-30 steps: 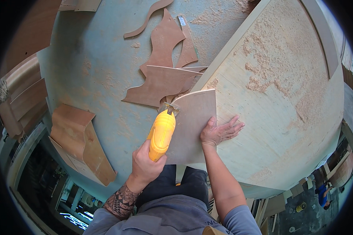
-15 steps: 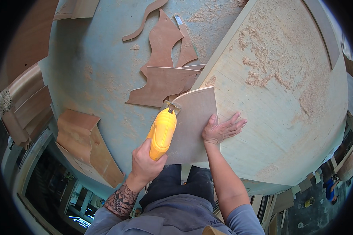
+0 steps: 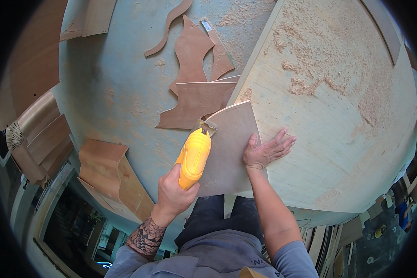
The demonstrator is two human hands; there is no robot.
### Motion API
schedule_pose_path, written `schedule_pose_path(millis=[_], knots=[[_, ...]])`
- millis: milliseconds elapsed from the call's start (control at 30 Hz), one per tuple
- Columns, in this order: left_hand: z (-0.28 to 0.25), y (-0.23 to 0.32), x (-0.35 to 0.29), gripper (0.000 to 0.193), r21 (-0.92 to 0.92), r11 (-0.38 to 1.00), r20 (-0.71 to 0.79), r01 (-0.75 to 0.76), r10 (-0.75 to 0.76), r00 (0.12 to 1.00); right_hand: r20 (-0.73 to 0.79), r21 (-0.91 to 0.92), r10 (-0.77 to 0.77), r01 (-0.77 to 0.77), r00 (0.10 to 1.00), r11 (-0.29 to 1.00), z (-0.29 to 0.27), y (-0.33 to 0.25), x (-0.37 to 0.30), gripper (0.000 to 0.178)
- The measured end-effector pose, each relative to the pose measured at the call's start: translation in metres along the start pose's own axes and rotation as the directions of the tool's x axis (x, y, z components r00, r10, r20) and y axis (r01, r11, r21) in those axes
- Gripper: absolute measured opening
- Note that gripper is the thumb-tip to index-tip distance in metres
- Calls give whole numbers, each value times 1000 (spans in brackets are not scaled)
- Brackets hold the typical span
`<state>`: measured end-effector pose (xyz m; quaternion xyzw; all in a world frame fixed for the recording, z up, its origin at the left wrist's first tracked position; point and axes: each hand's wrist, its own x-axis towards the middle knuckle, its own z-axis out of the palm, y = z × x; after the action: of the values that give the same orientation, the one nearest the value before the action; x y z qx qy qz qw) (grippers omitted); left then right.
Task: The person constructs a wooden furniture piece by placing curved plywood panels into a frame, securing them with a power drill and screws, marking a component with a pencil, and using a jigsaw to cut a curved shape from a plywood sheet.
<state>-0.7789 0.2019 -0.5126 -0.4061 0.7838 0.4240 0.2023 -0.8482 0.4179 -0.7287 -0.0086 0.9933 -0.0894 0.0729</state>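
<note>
- Yellow power saw [image 3: 194,157] sits in the left hand [image 3: 173,192]. The grip is wrapped tight around the back end of the saw.
- At the front of the saw, its metal tip [image 3: 207,126] meets the left edge of a thin brown board [image 3: 229,148].
- That brown board lies flat on the near left corner of a big pale wood table [image 3: 338,116]. Its far edge is curved.
- Over on the right, the right hand [image 3: 265,150] lies flat on the right edge of the brown board, partly on the pale table. Its fingers [image 3: 282,141] are spread wide and hold nothing; they just press down.
- Sawdust [image 3: 310,69] lies in heaps on the far part of the table.
- Left of the table there is a dusty blue floor [image 3: 120,92].
- Brown cut-off pieces [image 3: 194,83] lie on that floor, far from the hands, and one touches the table edge. One long wavy strip [image 3: 169,25] lies farther away.
- More brown curved boards [image 3: 111,171] are stacked to the near left.
- Dark trousers [image 3: 213,217] and a grey shirt [image 3: 217,259] show near the bottom, and the left wrist has a dark tattoo [image 3: 146,236].
</note>
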Motion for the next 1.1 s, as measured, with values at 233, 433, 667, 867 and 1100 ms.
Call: schedule_pose_path(millis=[233,433,667,867,1100], knots=[[0,6,4,26,-12,1000,-22,-26,25,999,8,10,-6,6,1000,1000,-1,-1,0,108],[-1,9,7,27,-7,999,-12,-33,33,999,14,9,1,-1,1000,1000,0,-1,-1,109],[-5,11,12,26,15,999,9,-34,34,999,16,5,-3,3,1000,1000,0,0,-1,109],[-6,12,16,26,18,999,9,-51,51,999,7,7,-8,8,1000,1000,0,0,0,109],[-10,15,18,28,61,997,30,-46,45,999,9,22,0,-1,1000,1000,-1,-1,0,109]])
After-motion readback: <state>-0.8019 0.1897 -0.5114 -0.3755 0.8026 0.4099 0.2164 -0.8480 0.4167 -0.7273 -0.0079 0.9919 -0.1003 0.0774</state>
